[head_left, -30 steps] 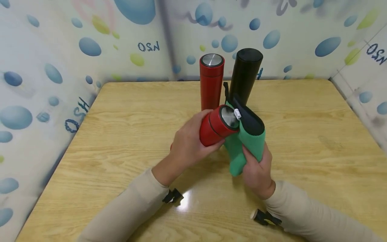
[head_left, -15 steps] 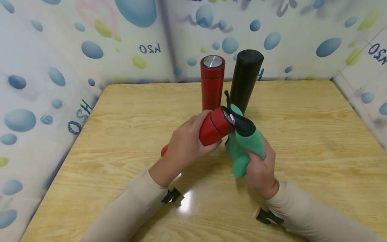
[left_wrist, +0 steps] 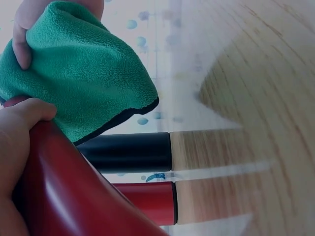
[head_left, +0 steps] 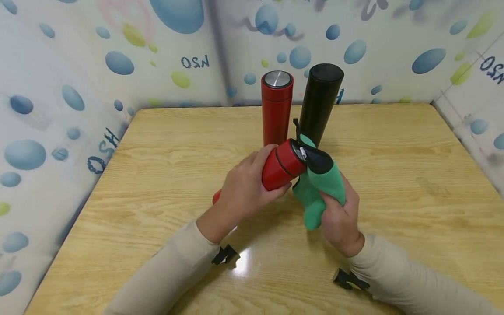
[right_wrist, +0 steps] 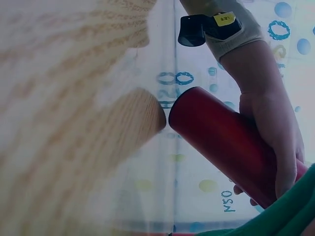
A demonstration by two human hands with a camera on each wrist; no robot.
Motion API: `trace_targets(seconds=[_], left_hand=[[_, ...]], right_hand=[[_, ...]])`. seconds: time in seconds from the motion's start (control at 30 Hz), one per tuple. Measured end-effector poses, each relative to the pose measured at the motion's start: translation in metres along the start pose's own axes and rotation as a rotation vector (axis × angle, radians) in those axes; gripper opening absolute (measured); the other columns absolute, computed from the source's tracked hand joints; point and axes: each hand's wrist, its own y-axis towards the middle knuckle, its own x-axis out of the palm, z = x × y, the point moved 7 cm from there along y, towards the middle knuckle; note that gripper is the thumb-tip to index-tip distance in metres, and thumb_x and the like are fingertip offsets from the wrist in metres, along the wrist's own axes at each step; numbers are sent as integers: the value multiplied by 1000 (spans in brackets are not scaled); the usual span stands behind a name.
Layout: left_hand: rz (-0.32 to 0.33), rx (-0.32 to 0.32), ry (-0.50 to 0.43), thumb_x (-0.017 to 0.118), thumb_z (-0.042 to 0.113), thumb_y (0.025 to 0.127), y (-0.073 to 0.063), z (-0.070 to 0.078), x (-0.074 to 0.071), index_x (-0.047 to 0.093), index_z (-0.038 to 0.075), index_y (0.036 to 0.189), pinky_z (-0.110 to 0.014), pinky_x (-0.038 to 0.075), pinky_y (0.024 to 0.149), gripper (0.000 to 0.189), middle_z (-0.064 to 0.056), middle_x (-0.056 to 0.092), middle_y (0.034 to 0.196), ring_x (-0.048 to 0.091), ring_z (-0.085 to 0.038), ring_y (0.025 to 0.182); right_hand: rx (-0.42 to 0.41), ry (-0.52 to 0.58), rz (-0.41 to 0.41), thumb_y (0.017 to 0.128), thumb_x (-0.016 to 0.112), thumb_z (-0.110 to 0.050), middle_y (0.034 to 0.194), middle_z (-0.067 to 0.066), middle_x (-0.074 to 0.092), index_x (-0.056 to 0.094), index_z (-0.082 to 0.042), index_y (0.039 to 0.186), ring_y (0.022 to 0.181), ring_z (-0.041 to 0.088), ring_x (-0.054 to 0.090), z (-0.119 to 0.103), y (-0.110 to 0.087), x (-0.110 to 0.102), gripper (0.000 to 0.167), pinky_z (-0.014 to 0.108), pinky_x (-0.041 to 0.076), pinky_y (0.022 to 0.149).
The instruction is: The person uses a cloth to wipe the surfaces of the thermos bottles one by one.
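My left hand (head_left: pixel 244 188) grips a red thermos flask (head_left: pixel 277 170) round its body. The flask lies tilted in the air, its silver-topped lid up to the right and its base down to the left. In the right wrist view, the flask's base (right_wrist: pixel 189 110) hangs above the tabletop. My right hand (head_left: pixel 340 223) holds a bunched green cloth (head_left: pixel 327 186) with black edging and a small white tag. The cloth's folded black edge overlaps the lid's top and partly hides it. More of the cloth (left_wrist: pixel 88 73) hangs beyond the flask in the left wrist view.
Behind the hands, a second red thermos flask (head_left: pixel 275 109) stands upright beside a tall black cylinder (head_left: pixel 322 100). All are over a light wooden table (head_left: pixel 165 144), with dotted walls at its back and sides. Black camera mounts (head_left: pixel 225 255) sit on both wrists.
The cloth has shifted over the lid and now covers more of its top. My right hand has moved slightly right, and more of the held flask's base shows at the left.
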Motion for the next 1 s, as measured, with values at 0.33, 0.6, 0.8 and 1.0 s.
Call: trace_targets(seconds=[0.33, 0.6, 0.8, 1.0], left_hand=[[78, 60, 140, 79, 41, 80, 0, 5, -3, 45, 19, 138, -38, 60, 77, 71, -4, 67, 102, 66, -19, 84], [96, 115, 242, 78, 43, 79, -3, 11, -4, 46, 18, 140, -39, 59, 78, 73, -5, 67, 104, 66, -20, 86], [78, 168, 329, 79, 44, 78, -4, 14, -4, 45, 19, 142, -41, 60, 79, 76, -6, 66, 106, 67, -22, 89], [22, 197, 319, 78, 45, 79, -6, 13, 2, 45, 19, 142, -41, 59, 82, 76, -5, 67, 108, 67, -22, 92]], right_hand=[[24, -3, 11, 102, 42, 3, 49, 5, 52, 60, 5, 123, 34, 13, 51, -1, 3, 0, 28, 23, 54, 54], [-14, -137, -30, 101, 40, 6, 101, 5, 75, 53, 4, 139, 53, 7, 60, -6, 7, 2, 41, 22, 57, 73], [-111, -169, -46, 97, 38, 11, 134, 12, 64, 48, 12, 140, 66, 7, 60, -11, 8, 2, 44, 20, 55, 76], [-18, -136, -26, 100, 39, 7, 91, 4, 71, 53, 6, 138, 37, 9, 49, -4, 5, 0, 40, 21, 47, 46]])
